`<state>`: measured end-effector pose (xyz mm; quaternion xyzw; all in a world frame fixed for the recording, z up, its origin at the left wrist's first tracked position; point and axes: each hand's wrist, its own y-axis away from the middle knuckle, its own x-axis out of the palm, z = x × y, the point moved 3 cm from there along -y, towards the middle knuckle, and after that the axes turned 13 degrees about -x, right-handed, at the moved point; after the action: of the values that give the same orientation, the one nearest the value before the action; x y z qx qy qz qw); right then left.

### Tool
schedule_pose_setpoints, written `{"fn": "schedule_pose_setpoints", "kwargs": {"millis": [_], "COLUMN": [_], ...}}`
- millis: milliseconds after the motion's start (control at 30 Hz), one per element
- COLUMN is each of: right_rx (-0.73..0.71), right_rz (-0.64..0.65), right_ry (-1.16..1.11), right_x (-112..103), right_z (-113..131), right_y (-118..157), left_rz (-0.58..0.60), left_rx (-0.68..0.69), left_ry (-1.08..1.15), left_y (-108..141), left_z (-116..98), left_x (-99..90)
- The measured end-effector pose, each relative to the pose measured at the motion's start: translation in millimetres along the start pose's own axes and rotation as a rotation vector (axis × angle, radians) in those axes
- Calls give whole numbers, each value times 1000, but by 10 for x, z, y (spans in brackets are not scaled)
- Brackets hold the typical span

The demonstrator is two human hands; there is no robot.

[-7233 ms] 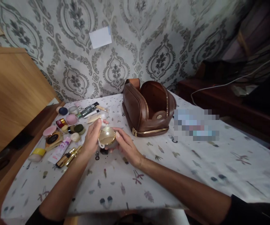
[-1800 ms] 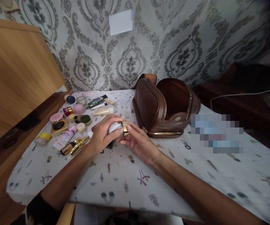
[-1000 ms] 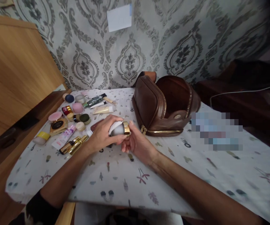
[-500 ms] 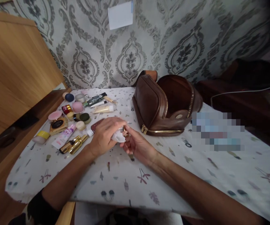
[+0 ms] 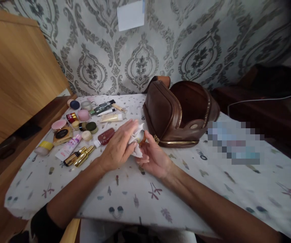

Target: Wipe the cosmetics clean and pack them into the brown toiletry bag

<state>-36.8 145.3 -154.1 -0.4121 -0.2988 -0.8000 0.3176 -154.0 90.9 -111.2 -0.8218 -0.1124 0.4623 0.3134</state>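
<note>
Above the table's middle, my left hand (image 5: 118, 145) presses a crumpled white tissue (image 5: 137, 152) against a small amber-coloured item (image 5: 143, 137). My right hand (image 5: 156, 158) grips that item between thumb and fingers. Tissue and fingers cover most of it, so its kind is unclear. Just left of my left hand lies a dark red bottle (image 5: 106, 136) with a white cap. A brown cosmetic bag (image 5: 160, 108) stands unzipped beyond my right hand.
Jars, tubes and compacts crowd the table's left side, among them gold tubes (image 5: 84, 156), a pink-and-white tube (image 5: 68, 147) and a cream tube (image 5: 111, 117). A blurred-out object (image 5: 233, 140) lies at right. A wooden panel (image 5: 16, 64) rises at left.
My left hand has shifted slightly right and up with the tissue, uncovering more of the red bottle. The amber-coloured item has turned within the tissue. Things on the table stay put.
</note>
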Motion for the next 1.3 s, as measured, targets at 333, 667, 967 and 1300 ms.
{"fn": "schedule_pose_setpoints", "kwargs": {"millis": [333,667,967,1300], "right_rx": [-119,-333,-379,-254], "right_rz": [35,143,205,170], "right_ry": [118,439,465,243], "right_x": [78,124,153,122], "right_z": [54,86,78,74], "right_y": [38,76,120,102], "left_rz": [8,1,-97,-209], "left_rx": [-445,-630,-809,-854], "left_ry": [95,534,761,882], "left_y": [22,-22,-3,9], "left_z": [209,199,232,317], "left_x": [15,-55,-15,40]}}
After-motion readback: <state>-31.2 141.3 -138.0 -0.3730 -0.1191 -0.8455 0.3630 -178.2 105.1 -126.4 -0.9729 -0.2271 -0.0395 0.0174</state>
